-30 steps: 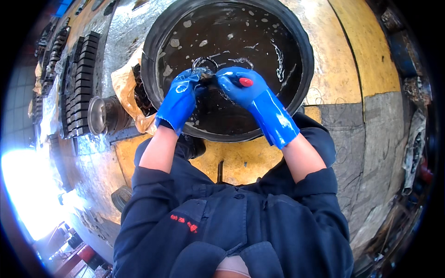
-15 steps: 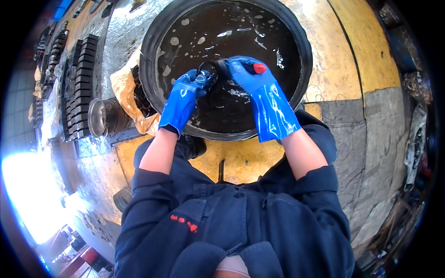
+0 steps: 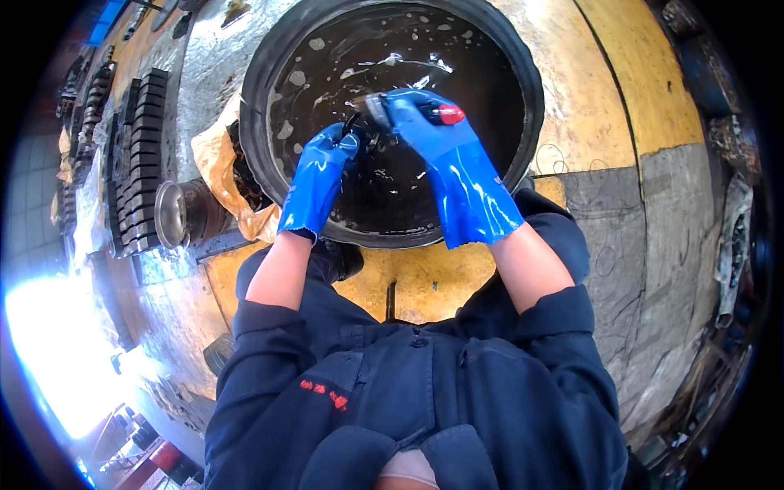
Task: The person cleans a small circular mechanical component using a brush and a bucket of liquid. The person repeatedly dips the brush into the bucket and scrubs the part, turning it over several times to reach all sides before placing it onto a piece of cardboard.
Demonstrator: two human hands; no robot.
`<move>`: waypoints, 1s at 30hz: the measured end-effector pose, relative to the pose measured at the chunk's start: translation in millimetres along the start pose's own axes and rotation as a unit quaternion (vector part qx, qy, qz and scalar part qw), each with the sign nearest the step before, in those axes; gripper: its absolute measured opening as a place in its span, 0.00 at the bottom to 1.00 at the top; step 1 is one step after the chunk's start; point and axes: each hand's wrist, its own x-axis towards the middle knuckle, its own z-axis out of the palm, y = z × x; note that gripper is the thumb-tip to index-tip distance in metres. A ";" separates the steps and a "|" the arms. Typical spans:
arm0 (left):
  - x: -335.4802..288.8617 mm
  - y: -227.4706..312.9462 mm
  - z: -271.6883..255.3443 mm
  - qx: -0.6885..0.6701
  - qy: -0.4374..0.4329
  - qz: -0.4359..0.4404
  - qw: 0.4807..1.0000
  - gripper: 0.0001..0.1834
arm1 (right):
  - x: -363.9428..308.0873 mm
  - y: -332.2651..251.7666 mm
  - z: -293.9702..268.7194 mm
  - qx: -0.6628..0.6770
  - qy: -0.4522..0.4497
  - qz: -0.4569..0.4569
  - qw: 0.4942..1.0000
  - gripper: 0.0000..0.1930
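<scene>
Both my hands wear blue rubber gloves over a wide black tub (image 3: 255,122) of dark liquid. My right hand (image 3: 426,122) is closed around a brush (image 3: 377,111), whose black handle ends in a red tip; its bristles point left. Pinched in my left hand (image 3: 327,155) is a small, dark, wet part (image 3: 351,124), seen nearly edge-on, round in the earlier frame. The bristles are close to this part; whether they touch it I cannot tell. Fingers hide much of the part.
Left of the tub, an orange-tan bag (image 3: 216,155) holds dark metal pieces. Beside it lies a metal can-like cylinder (image 3: 175,214), with rows of black ribbed blocks (image 3: 147,155) farther left. Yellow and grey sheets (image 3: 604,220) cover the floor at right.
The dark part has turned from face-on to nearly edge-on in my left hand. My right hand has shifted slightly up and left with the brush.
</scene>
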 end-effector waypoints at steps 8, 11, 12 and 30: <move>-1.2 7.5 12.8 -0.055 0.046 0.003 0.997 0.20 | 14.3 10.8 -0.9 -0.078 0.045 0.102 0.991 0.18; 2.7 6.9 9.6 -0.103 0.034 -0.006 0.994 0.21 | 19.5 14.8 -3.1 -0.071 0.044 0.131 0.988 0.19; 11.7 4.0 3.8 -0.095 0.036 0.023 0.995 0.20 | 19.7 13.8 -1.4 -0.058 0.034 0.120 0.991 0.19; 24.5 -5.6 9.6 0.326 -0.062 0.329 0.884 0.24 | 8.9 -9.8 6.8 -0.566 -0.121 -0.120 0.807 0.10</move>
